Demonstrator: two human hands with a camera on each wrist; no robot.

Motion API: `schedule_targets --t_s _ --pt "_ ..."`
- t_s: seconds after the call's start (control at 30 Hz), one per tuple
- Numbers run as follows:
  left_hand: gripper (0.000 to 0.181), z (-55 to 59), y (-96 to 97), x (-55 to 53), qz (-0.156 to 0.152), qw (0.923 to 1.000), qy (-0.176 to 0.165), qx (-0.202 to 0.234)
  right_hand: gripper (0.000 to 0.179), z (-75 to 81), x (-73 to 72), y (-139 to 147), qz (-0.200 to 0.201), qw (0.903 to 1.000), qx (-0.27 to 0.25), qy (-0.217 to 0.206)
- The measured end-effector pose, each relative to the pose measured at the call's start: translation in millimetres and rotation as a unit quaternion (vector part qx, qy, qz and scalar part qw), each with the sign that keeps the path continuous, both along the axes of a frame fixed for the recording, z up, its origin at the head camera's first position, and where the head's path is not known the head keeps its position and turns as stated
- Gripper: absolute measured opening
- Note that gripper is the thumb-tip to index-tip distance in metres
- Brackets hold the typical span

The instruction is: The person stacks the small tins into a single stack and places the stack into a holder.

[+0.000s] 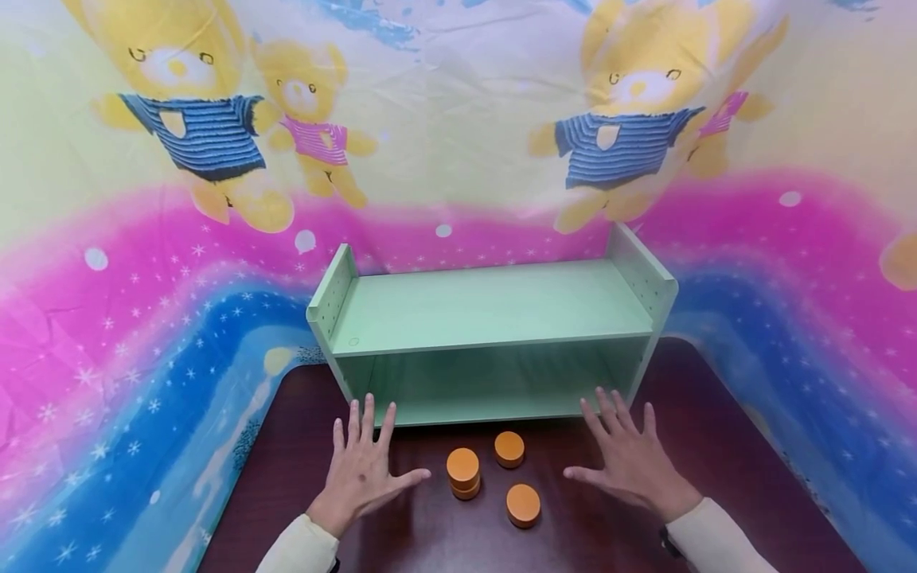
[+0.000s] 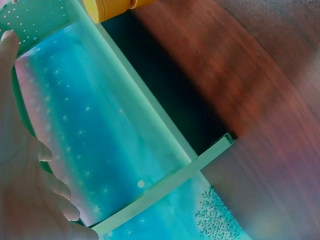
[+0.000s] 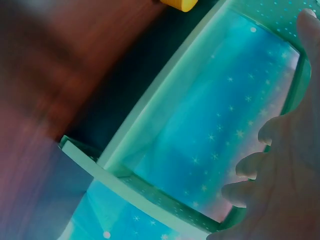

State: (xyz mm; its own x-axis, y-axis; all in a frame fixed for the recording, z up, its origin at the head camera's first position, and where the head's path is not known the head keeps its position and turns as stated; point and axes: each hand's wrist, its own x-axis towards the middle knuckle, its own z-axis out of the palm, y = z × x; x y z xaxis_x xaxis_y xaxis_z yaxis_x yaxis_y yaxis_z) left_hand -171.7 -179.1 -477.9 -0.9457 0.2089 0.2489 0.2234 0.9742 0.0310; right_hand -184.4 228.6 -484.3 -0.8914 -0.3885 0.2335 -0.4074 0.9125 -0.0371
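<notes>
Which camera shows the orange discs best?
The head view: it shows the orange discs uncropped on the table, two of them stacked. The left wrist view catches only cropped parts at its top edge; the right wrist view, just a fragment at its top edge.

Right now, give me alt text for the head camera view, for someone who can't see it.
A person's left hand and right hand, both spread wide, flank a stack of two orange discs and two single discs on a dark red-brown table. Behind stands a pale green shelf, before a backdrop printed with teddy bears.
</notes>
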Motion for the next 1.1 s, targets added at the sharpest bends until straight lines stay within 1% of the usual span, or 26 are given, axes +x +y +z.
schedule_targets --t_s 0.33,0.57,0.67,0.8,0.93,1.1 --pt "0.111 -8.8 5.9 -0.3 0.002 0.9997 -0.023 0.013 0.102 -14.1 2.2 -5.8 0.001 0.9997 -0.013 -0.023" --pt "0.111 -17.6 8.5 -1.5 0.002 0.9995 -0.017 0.027 0.101 -21.9 3.1 -7.3 0.005 0.9995 -0.016 -0.029" --pt "0.111 -21.3 9.9 -0.4 0.002 0.9992 -0.021 0.034 0.099 -25.1 3.9 -8.9 0.012 0.9994 -0.019 -0.026" --pt "0.111 -26.3 12.3 1.4 0.002 0.9983 -0.037 0.045 0.099 -30.3 5.5 -11.1 0.020 0.9993 -0.022 -0.023" --pt "0.112 -31.1 15.1 2.2 -0.001 0.9969 -0.057 0.053 0.100 -36.0 6.3 -11.9 0.019 0.9991 -0.023 -0.029" --pt "0.111 -36.0 18.3 1.2 -0.006 0.9956 -0.064 0.068 0.100 -42.0 6.2 -12.2 0.026 0.9991 -0.025 -0.023"
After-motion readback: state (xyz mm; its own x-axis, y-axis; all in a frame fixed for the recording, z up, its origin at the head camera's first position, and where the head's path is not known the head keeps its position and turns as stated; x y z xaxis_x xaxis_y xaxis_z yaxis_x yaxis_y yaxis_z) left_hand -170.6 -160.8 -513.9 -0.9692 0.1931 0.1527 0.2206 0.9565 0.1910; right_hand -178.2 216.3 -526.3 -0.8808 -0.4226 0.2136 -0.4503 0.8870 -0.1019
